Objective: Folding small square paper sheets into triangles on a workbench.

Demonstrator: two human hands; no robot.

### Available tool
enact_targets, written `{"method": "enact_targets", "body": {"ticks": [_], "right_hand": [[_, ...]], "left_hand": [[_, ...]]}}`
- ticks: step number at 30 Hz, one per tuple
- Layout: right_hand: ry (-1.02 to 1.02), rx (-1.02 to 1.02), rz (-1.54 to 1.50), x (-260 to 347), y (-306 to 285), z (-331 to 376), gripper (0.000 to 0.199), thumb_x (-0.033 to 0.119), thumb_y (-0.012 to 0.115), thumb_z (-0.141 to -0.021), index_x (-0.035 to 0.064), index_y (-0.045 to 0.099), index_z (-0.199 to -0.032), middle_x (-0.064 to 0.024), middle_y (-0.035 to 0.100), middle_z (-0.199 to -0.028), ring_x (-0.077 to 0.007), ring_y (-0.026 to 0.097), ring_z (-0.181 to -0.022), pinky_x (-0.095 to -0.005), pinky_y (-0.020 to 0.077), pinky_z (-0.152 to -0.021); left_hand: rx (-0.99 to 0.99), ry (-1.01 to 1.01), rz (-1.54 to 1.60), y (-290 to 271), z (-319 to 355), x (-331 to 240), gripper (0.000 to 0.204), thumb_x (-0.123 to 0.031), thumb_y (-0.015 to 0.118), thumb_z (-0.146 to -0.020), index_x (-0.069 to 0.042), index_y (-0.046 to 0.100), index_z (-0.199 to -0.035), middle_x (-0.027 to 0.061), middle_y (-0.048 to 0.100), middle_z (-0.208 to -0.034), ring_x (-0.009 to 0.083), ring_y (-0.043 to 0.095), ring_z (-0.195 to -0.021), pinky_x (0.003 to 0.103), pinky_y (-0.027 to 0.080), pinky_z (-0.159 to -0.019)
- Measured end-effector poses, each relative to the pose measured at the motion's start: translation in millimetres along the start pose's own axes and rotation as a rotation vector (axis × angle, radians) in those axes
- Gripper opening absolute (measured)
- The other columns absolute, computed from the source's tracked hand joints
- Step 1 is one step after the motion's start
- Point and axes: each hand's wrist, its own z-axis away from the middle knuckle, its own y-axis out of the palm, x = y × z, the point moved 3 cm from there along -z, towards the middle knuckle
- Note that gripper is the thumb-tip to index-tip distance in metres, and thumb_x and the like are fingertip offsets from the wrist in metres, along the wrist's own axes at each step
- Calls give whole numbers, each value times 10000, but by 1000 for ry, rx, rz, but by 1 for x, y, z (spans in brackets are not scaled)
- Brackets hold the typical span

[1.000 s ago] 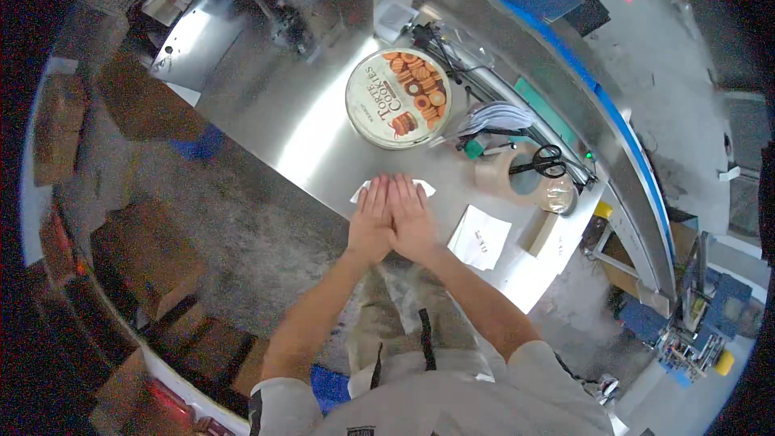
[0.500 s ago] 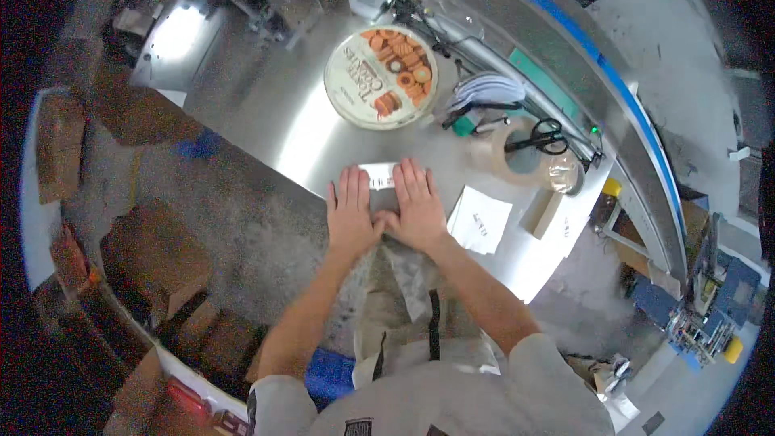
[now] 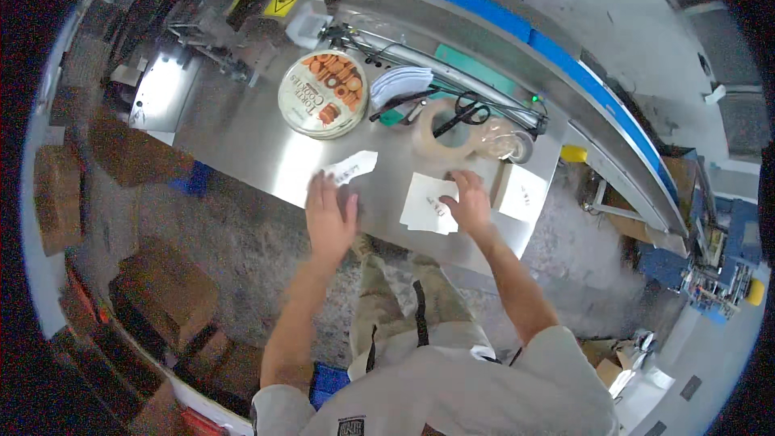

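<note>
The round tin [image 3: 319, 105] sits on the metal table [image 3: 242, 133]. Nearer the person than the tin and slightly right of it lies a crumpled paper strip [image 3: 359, 165]; the left hand [image 3: 329, 214] is loosely spread at its near end, gripping nothing. Farther right of the tin, also nearer the person, lie the white papers [image 3: 421, 200]. The right hand [image 3: 471, 203] is at their right edge, thumb over them; whether it pinches them I cannot tell. Right of the tin, black scissors [image 3: 460, 119] lie across a tape roll [image 3: 440, 151].
</note>
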Motion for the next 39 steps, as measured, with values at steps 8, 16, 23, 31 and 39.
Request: {"method": "enact_targets", "body": {"ticks": [8, 16, 23, 31, 39], "right_hand": [[-52, -40, 102, -23, 11, 13, 318, 216, 748, -755, 92, 643, -1029, -106, 615, -1107, -333, 584, -1009, -475, 473, -859], [-23, -39, -230, -9, -15, 20, 153, 115, 707, -826, 57, 673, -963, -103, 680, -1050, -280, 661, -914, -383, 545, -755], [119, 230, -531, 41, -110, 10, 219, 76, 709, -871, -10, 647, -1062, -101, 684, -952, -155, 679, -870, -294, 551, -769], [617, 510, -1466, 49, -106, 21, 635, 400, 612, -955, 45, 384, -1430, -175, 567, -1288, -251, 580, -1164, -398, 501, -963], [219, 296, -1222, 121, -153, 12, 549, 80, 740, -830, 40, 470, -1306, -132, 694, -1009, -211, 680, -859, -329, 551, -725]], "left_hand": [[-58, 81, 22, 12, 7, -63, 432, -205, 657, -862, 1, 549, -1225, 241, 507, -1299, 430, 503, -1181, 502, 428, -950], [117, -141, 357, 56, 44, -91, 583, -237, 766, -786, 7, 538, -1264, 239, 566, -1269, 427, 552, -1152, 478, 452, -982], [634, -493, 944, 10, 11, -94, 353, -248, 739, -860, 43, 684, -1052, 93, 714, -890, 154, 655, -777, 309, 540, -756], [430, -579, 1246, -72, 6, -116, 324, -232, 710, -895, 19, 669, -1095, 72, 700, -964, 123, 650, -786, 254, 546, -674], [95, -413, 1300, -109, 20, -126, 534, -161, 708, -892, 58, 483, -1324, 130, 606, -1239, 202, 602, -1073, 335, 517, -909]]}}
